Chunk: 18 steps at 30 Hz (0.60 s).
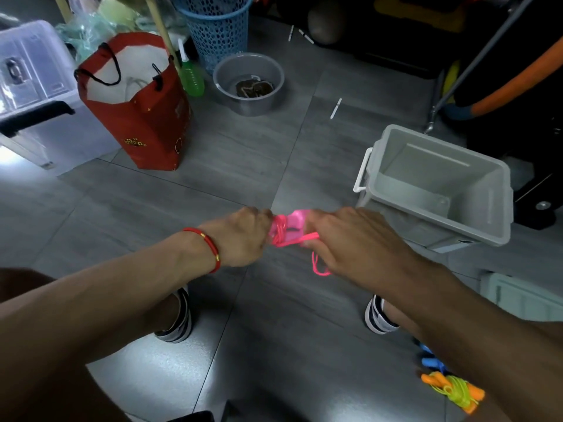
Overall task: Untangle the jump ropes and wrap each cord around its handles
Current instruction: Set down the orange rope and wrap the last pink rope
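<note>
Grey tiled floor. Above it, left hand and right hand both clench the pink jump rope, cord wound round its handles. Orange-and-green jump rope lies on the floor at right. Nearby: grey bin, red paper bag, grey basin, blue basket.

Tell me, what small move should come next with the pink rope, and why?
Probably tuck in the loose end. The left hand grips the pink handles, already wound with cord, and the right hand pinches the pink cord, of which only a short loop hangs.
</note>
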Tool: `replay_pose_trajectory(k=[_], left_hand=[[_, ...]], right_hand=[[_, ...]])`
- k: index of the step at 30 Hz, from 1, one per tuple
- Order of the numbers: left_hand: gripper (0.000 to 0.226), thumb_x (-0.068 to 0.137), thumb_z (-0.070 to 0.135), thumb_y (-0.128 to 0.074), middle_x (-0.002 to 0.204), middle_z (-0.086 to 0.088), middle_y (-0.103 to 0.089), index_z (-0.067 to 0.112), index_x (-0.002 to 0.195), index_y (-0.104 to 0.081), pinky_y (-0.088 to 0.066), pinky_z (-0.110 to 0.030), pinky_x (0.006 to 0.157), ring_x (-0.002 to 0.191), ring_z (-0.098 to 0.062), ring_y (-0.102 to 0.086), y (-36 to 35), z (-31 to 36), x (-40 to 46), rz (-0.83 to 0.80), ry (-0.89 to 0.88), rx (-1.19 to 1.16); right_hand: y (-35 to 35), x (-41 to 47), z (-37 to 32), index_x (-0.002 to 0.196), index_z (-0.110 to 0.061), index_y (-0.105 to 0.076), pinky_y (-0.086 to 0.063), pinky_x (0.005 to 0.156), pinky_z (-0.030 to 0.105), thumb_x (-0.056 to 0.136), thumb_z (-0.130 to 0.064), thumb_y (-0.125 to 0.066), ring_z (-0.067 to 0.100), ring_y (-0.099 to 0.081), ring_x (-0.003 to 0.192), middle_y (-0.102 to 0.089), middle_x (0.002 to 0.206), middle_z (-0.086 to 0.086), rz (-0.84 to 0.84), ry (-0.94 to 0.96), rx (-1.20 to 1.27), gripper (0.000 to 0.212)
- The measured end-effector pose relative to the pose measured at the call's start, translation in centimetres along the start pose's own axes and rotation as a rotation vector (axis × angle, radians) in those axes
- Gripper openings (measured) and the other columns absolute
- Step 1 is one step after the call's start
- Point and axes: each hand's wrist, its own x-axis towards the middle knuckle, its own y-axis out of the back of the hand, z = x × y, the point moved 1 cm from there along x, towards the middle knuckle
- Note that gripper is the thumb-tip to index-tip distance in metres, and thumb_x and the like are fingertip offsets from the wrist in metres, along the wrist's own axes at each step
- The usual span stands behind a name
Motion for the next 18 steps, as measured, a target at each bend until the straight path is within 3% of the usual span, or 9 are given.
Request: replay_pose_trajectory(k=[3, 6, 9, 15, 18], left_hand=[[0.024, 0.099, 0.015, -0.050, 0.106, -0.008, -0.054, 0.011, 0.123, -0.049, -0.028, -0.020, 0.068, 0.095, -0.028, -0.057, 0.0, 0.3, -0.8, -0.113, -0.098, 0.108], [0.027, 0.098, 0.019, -0.053, 0.099, 0.003, -0.039, 0.017, 0.124, -0.046, -0.036, -0.026, 0.075, 0.097, -0.024, -0.056, 0.1, 0.8, -1.7, -0.148, -0.231, 0.134], [0.027, 0.100, 0.027, -0.048, 0.106, 0.002, -0.041, 0.018, 0.125, -0.043, -0.042, -0.032, 0.081, 0.095, -0.023, -0.055, 0.2, 1.6, -2.7, -0.109, -0.313, 0.169], [0.041, 0.093, 0.067, -0.037, 0.095, 0.009, -0.040, 0.031, 0.113, -0.041, -0.047, -0.031, 0.073, 0.078, -0.015, -0.051, 1.2, 1.8, -3.9, 0.071, -0.485, 0.080], [0.030, 0.092, 0.067, -0.043, 0.088, 0.017, -0.037, 0.039, 0.102, -0.037, -0.046, -0.027, 0.070, 0.073, -0.004, -0.042, 1.9, 1.9, -4.0, 0.112, -0.595, -0.016]], right_hand=[[1.1, -0.1, 0.4, 0.096, -0.030, -0.053, -0.026, 0.060, 0.032, 0.094, -0.060, -0.026, 0.024, -0.065, 0.082, -0.068, 0.087, -0.004, 0.071, 0.101, -0.082, 0.040], [1.7, 0.4, 1.8, 0.096, -0.033, -0.062, -0.028, 0.062, 0.031, 0.096, -0.056, -0.042, 0.014, -0.061, 0.087, -0.066, 0.088, -0.011, 0.012, 0.053, 0.016, 0.031], [1.5, 1.0, 2.7, 0.093, -0.035, -0.066, -0.033, 0.064, 0.031, 0.092, -0.058, -0.052, 0.009, -0.056, 0.089, -0.056, 0.091, -0.014, -0.071, 0.024, 0.088, 0.027], [1.7, 1.6, 4.0, 0.086, -0.035, -0.074, -0.050, 0.074, 0.035, 0.089, -0.048, -0.067, 0.003, -0.060, 0.081, -0.065, 0.083, -0.017, -0.213, 0.074, 0.376, 0.015], [1.6, 1.9, 4.8, 0.091, -0.032, -0.076, -0.054, 0.075, 0.038, 0.090, -0.041, -0.069, 0.012, -0.065, 0.076, -0.071, 0.080, -0.005, -0.313, 0.086, 0.549, 0.012]])
